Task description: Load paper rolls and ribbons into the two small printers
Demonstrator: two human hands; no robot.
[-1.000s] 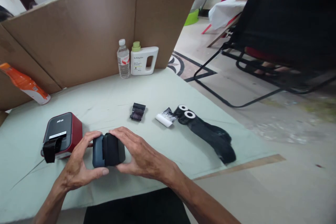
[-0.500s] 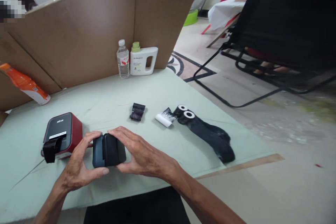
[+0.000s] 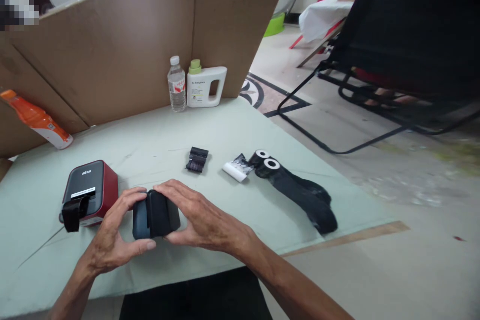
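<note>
A small dark blue box-shaped device (image 3: 154, 217) with a black panel or strap across it rests on the pale green tablecloth (image 3: 232, 125) near the front edge. My left hand (image 3: 112, 235) grips its left side, thumb below and fingers over the top. My right hand (image 3: 197, 217) holds its right side, fingers curled over the top. Just left of them sits a red and black label printer (image 3: 88, 195) with its black flap hanging at the front.
Farther out on the cloth lie a small black cartridge (image 3: 197, 159), a white paper roll (image 3: 236, 169) and two black ribbon rolls trailing black film (image 3: 296, 190). A water bottle (image 3: 176, 84), a white jug (image 3: 205, 86) and an orange bottle (image 3: 35, 120) stand against cardboard sheets. A black folding chair (image 3: 405, 45) stands right.
Both hands stay on the blue device; my left fingers have curled a little further over its top. Nothing else has moved.
</note>
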